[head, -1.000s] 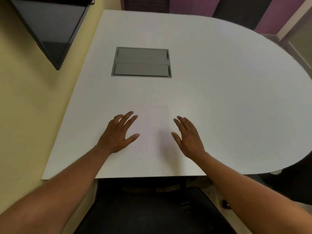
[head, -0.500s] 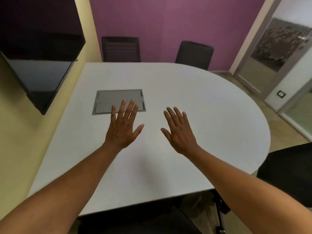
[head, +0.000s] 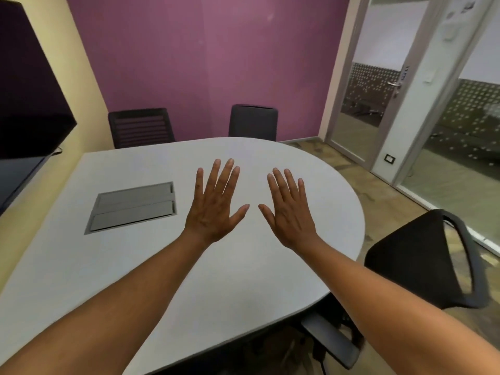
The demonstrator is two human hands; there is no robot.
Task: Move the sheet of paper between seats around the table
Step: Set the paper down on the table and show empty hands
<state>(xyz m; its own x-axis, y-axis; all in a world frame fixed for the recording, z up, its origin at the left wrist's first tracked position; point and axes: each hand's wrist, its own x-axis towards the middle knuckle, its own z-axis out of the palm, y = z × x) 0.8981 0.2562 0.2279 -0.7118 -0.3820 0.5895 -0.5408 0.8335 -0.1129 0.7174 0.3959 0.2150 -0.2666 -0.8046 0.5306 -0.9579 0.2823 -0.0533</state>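
Note:
My left hand (head: pixel 215 205) and my right hand (head: pixel 288 212) are both raised above the white table (head: pixel 270 288), backs toward me, fingers spread, holding nothing. I cannot make out the sheet of paper on the table in this view; my forearms cover much of the near side. A black chair (head: pixel 422 262) stands at the table's right end. Two more black chairs, one (head: pixel 140 128) on the left and one (head: pixel 253 123) on the right, stand at the far side against the purple wall.
A grey cable hatch (head: pixel 132 207) is set into the table's left part. A dark screen (head: pixel 29 104) hangs on the yellow wall at left. Another chair's seat (head: pixel 332 342) shows under the near table edge. A glass door (head: pixel 376 85) is at the right.
My hands have lifted off the table beside the paper and risen with fingers spread. The view has tilted up from the near table edge to the far chairs and wall.

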